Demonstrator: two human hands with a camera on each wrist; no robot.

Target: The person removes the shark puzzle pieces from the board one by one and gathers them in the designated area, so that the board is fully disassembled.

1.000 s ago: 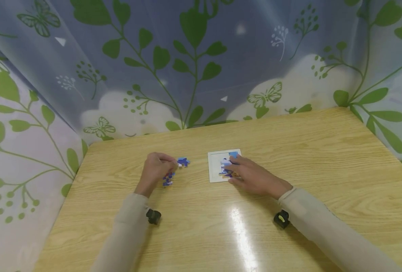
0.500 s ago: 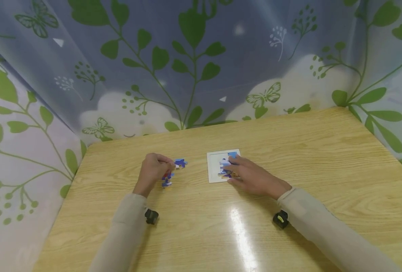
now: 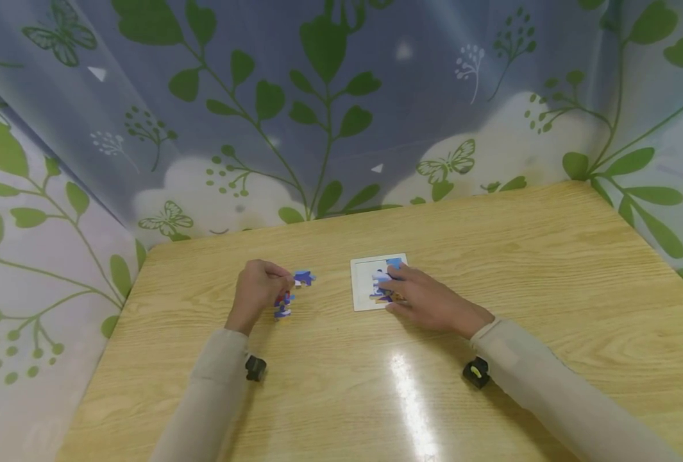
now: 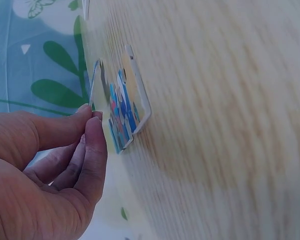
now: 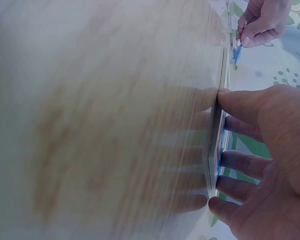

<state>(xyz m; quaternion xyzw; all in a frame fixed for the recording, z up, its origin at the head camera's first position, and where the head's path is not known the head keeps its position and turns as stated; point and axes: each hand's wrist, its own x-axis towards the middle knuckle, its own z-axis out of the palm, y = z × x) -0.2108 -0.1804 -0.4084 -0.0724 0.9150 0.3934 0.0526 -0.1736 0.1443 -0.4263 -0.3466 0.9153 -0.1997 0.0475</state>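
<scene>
My left hand (image 3: 257,294) pinches a blue and white jigsaw piece (image 3: 304,278) between thumb and fingertips, just above the table. In the left wrist view, that piece (image 4: 94,82) stands almost edge-on to the camera. Below the left hand lie loose jigsaw pieces (image 3: 283,312), partly hidden by the fingers. My right hand (image 3: 433,298) rests with spread fingers over the right part of a white puzzle tray (image 3: 362,301), covering some of the pieces set in it. The tray's left part shows bare white. In the right wrist view, the right hand's fingertips (image 5: 225,206) touch along the tray's edge.
A light wood-grain table (image 3: 341,378) lies under both hands. Behind it hangs a blue and white curtain (image 3: 364,115) with green leaves and butterflies. A black wrist camera (image 3: 256,367) sits at the left cuff, another black camera (image 3: 476,372) at the right.
My left hand, with the jigsaw piece, has shifted slightly left. The right hand stays in place on the tray. The whole view has drifted a little.
</scene>
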